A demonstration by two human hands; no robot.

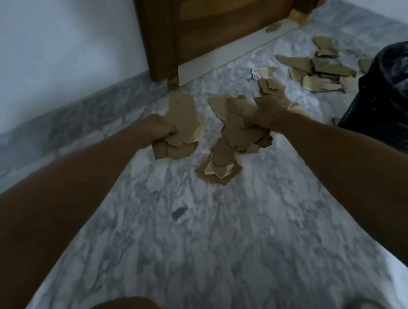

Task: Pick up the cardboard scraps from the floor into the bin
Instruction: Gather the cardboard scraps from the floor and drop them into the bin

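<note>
Mid-task: both fists clamped on cardboard scraps, none seen binned.
Left hand [161, 128] and right hand [263, 114] gripped bundles; loose scraps [320, 71] beyond right grip, beside black mesh bin [395, 114].

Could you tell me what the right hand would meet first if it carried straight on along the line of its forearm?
Probably the loose cardboard scraps on the marble floor just beyond it, then the door sill. The right hand already holds a bundle of scraps. Depth is unclear, so it might pass above them.
</note>
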